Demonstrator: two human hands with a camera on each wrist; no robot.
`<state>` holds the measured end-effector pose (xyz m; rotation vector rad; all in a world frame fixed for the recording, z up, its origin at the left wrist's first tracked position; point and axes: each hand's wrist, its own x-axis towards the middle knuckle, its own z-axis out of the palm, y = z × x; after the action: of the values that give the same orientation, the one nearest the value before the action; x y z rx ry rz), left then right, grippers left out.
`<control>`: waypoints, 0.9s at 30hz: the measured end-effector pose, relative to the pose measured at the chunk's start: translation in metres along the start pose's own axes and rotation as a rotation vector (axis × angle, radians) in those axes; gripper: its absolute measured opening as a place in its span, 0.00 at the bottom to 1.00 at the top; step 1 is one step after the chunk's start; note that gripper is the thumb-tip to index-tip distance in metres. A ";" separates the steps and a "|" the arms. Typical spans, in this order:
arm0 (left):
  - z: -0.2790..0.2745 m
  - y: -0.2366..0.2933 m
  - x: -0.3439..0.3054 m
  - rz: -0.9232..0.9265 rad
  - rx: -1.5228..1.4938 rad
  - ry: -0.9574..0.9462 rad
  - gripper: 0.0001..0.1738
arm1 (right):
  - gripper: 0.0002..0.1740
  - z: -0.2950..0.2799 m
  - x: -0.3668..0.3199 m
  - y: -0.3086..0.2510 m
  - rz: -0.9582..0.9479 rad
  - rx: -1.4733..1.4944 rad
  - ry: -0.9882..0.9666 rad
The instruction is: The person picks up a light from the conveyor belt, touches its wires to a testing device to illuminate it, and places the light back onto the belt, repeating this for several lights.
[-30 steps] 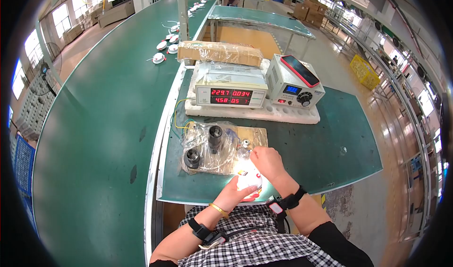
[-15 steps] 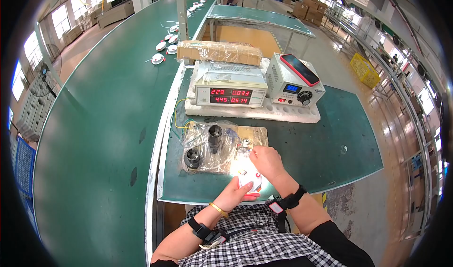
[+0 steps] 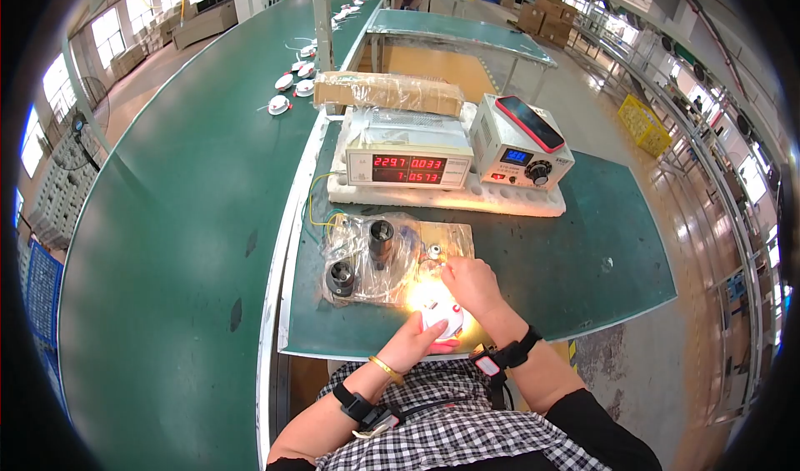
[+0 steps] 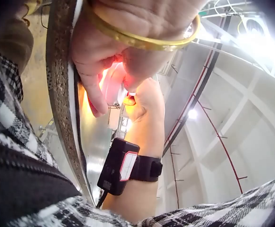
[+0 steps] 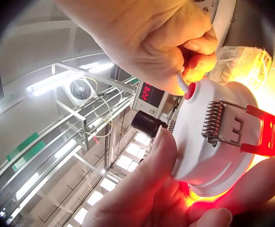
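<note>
My left hand (image 3: 408, 343) grips a white recessed downlight (image 3: 442, 321), thumb on one side and fingers on the other. The lamp is lit and throws a warm yellow glow over the table and board. In the right wrist view its coiled spring clip (image 5: 213, 123) has a red end, and a red grommet (image 5: 190, 91) sits on the housing. From that grommet a short white cable (image 5: 181, 81) runs into the curled fingers of my right hand (image 3: 473, 289). These fingers are at the right part of a wooden board (image 3: 456, 236); the cable's end is hidden by them.
Two black lamp sockets (image 3: 381, 242) stand on the film-covered board. Behind it, a power meter (image 3: 408, 169) with red digits and a grey dial unit (image 3: 521, 154) carrying a phone (image 3: 531, 124) sit on white foam (image 3: 358, 192). More downlights (image 3: 279, 104) lie along the long green table (image 3: 183, 196).
The lamp's glow has turned from white to warm yellow, and the meter's digits differ. The downlight has shifted slightly in my left hand. My right hand stays in place.
</note>
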<state>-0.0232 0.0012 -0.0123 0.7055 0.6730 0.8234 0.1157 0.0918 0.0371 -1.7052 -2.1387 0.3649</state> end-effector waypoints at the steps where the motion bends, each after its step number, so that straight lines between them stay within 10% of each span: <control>1: -0.003 -0.004 0.002 0.037 0.043 0.003 0.20 | 0.13 0.000 0.000 0.000 0.002 0.001 -0.002; 27: 0.002 0.009 -0.004 -0.046 -0.080 0.033 0.21 | 0.14 -0.002 -0.002 -0.001 -0.004 -0.041 -0.017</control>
<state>-0.0269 0.0018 -0.0031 0.6032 0.6803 0.8169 0.1162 0.0900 0.0392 -1.7260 -2.1758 0.3374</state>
